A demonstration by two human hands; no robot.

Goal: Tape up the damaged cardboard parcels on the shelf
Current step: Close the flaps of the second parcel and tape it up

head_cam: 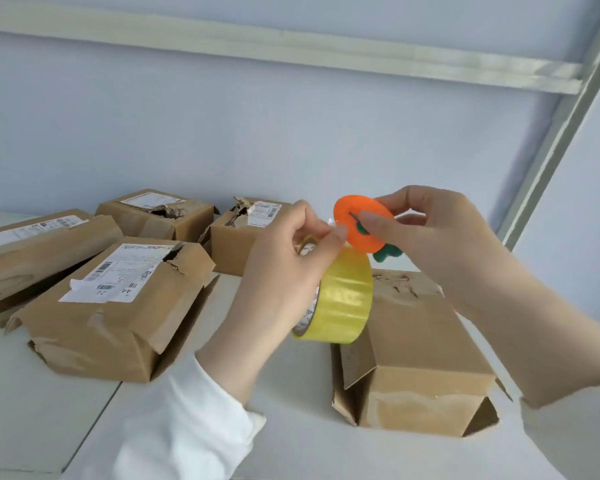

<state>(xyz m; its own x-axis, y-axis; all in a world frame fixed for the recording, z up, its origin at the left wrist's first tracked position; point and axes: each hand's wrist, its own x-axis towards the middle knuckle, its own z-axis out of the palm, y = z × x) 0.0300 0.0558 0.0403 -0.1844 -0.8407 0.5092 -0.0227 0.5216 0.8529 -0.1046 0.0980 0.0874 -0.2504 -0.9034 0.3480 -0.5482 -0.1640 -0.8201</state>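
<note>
A white sleeve [187,427] fills the bottom middle. Above it, the left hand [284,271] holds the yellow tape roll [343,299] and pinches its loose end at the top. The right hand [440,237] pinches a round orange cutter [357,223] right beside that end. A torn parcel [423,341] lies at the lower right on the shelf [291,445], below the roll. Four more parcels [118,306] sit to the left. I think it is best to pull the tape tight, then cut straight across, fingers kept clear.
</note>
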